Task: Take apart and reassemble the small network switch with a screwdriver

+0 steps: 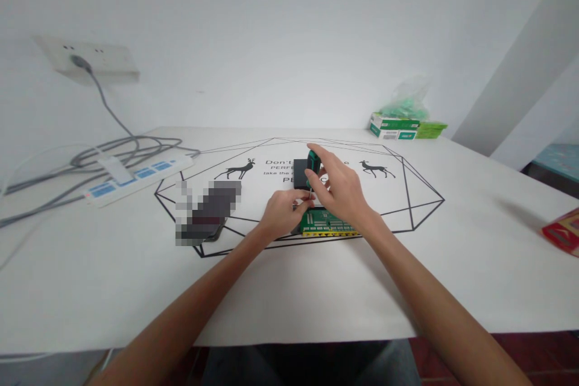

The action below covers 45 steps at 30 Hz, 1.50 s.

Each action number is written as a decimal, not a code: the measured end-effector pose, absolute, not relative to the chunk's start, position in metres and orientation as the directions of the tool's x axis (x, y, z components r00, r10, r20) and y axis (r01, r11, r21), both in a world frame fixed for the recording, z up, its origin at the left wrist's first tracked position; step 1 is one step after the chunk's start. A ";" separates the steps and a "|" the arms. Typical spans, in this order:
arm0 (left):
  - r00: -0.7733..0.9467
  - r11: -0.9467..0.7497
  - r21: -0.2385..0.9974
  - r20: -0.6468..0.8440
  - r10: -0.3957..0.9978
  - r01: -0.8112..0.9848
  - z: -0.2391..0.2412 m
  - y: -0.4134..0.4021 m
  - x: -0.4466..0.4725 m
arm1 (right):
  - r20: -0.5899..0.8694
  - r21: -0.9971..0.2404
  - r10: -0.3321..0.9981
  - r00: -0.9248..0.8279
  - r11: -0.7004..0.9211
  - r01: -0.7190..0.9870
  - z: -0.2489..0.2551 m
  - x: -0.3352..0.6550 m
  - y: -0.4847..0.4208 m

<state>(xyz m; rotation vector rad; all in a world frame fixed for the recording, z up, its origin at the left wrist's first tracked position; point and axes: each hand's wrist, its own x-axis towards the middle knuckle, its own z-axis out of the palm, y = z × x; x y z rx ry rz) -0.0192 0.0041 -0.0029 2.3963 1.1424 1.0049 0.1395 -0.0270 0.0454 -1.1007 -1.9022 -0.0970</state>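
A green circuit board (326,224) lies flat on the white table near the middle of a printed geometric pattern. My right hand (340,188) holds a small screwdriver with a green and black handle (312,164) upright, its thin shaft pointing down at the board's left end. My left hand (284,210) pinches with closed fingers at the shaft's lower end, right at the board's left edge. A small black box (300,174) sits just behind the hands, partly hidden by the screwdriver.
A blurred dark object (207,212) lies left of the hands. A white power strip (138,177) with grey cables (122,148) is at the left. Green and white boxes (394,126) under a plastic bag stand at the back right. A red box (563,233) lies at the right edge.
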 end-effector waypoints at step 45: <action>0.429 -0.654 0.558 0.494 0.757 0.512 -0.006 0.007 -0.019 | 0.745 -0.345 0.642 -0.182 0.604 0.719 0.049 0.138 -0.030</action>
